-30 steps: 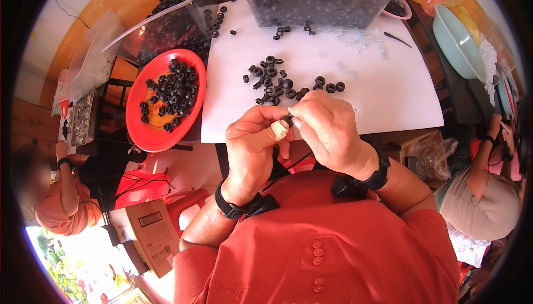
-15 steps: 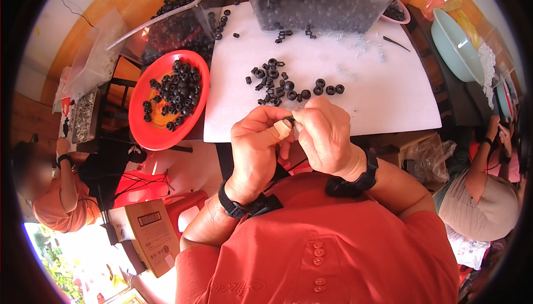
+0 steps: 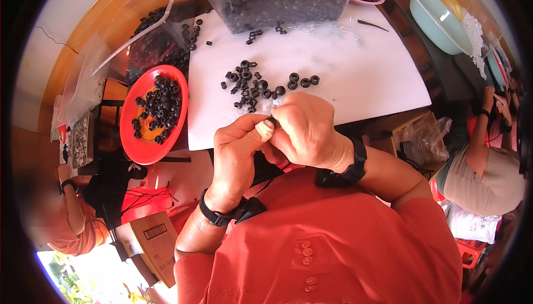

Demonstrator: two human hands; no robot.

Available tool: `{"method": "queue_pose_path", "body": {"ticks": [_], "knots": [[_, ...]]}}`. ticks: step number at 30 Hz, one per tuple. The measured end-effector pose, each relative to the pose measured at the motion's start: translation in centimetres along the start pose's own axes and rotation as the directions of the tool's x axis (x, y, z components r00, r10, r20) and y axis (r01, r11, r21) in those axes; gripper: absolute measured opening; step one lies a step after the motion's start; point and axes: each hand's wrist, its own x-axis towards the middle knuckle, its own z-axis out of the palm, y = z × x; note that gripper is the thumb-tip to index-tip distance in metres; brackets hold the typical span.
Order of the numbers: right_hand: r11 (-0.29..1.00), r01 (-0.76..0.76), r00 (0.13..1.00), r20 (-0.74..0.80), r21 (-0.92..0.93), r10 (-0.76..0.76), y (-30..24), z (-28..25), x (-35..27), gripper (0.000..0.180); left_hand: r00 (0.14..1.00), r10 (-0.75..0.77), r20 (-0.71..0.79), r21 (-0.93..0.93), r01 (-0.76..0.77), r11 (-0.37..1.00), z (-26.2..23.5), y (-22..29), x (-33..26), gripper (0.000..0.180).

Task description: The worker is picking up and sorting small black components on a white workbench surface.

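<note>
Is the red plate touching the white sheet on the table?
Touching. The head view shows the red plate's right edge lying over the left edge of the white sheet, with no gap between them.

The small rings (image 3: 261, 85) look like matt black rubber. The red dish (image 3: 139, 148) is glossy plastic. The white tabletop (image 3: 355, 76) is smooth.

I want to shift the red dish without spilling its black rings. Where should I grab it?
Grip the red dish by its bare near rim, coming from the person's side: the black rings heap toward the far half, and the white sheet crowds its right edge.
</note>
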Motion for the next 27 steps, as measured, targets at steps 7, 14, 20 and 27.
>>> {"method": "queue_pose_path", "body": {"ticks": [7,14,20,27], "knots": [[0.928,-0.246,0.960,0.202,0.281,0.194,-0.4,-1.4,0.5,0.030,0.997,0.043,0.061,-0.010,-0.043,0.999,0.0,-0.3,0.0,0.028],[0.958,-0.173,0.976,0.167,0.228,0.137,-0.1,-1.8,0.5,0.026,0.998,0.064,0.002,0.037,-0.064,0.997,-0.3,0.7,-0.1,0.018],[0.897,-0.088,0.946,0.246,-0.433,0.212,7.1,-5.4,2.4,0.022,0.828,0.461,-0.320,0.332,-0.358,0.873,-6.4,6.2,0.7,0.021],[0.884,0.099,0.872,0.469,-0.457,0.144,10.6,-2.9,4.3,0.020,0.589,0.742,-0.321,0.774,-0.288,0.564,-8.0,5.3,2.5,0.022]]}}
